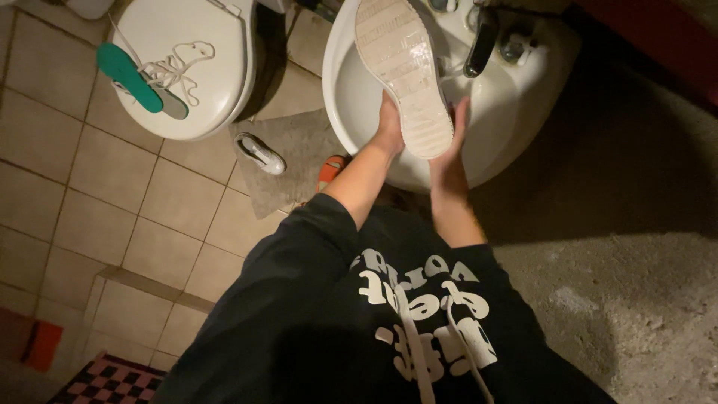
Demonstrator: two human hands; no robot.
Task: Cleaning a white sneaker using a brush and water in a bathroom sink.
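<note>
A black sweatshirt (314, 314) with big white lettering on the chest, two white drawstrings (419, 352) hanging down, sleeves pushed up above bare forearms

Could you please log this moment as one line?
left hand: holds shoe | right hand: holds shoe | shoe: sole up over sink

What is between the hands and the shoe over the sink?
Nothing visible. The left hand and the right hand both touch the shoe directly, one on each side of its heel end. The shoe is sole-up over the white sink basin, with the dark faucet just beside it, not between.
</note>
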